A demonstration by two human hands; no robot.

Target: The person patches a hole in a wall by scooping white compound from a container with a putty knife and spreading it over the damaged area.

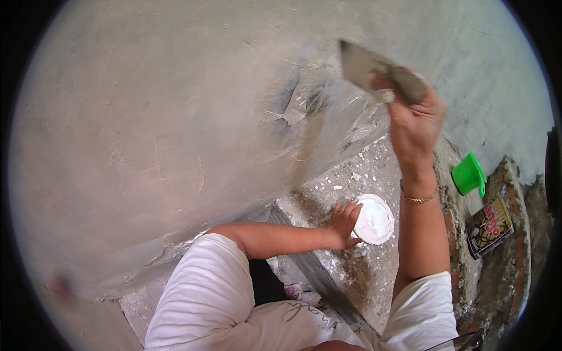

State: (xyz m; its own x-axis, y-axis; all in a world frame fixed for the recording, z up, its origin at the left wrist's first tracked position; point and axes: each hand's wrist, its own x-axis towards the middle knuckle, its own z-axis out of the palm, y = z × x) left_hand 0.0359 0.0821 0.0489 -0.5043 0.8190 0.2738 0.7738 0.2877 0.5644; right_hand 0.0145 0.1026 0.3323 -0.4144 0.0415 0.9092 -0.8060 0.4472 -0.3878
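Observation:
A flat-bladed putty knife (364, 65) is raised close to the wall, its handle gripped in my right hand (417, 120). The blade points up and to the left and looks slightly smeared by motion. Below it, my left hand (342, 227) rests against the left rim of a round tub of white paste (374, 219), fingers spread over the edge. The tub stands on a rough concrete step. On the wall, left of the knife, is a rough patch (295, 105) with dark marks and pale filler ridges.
The grey plastered wall (146, 117) fills the left and top. Rough concrete steps (336, 181) run down to the right, speckled with white. A green plastic mug (468, 174) and a colourful printed packet (490, 227) sit on the lower steps.

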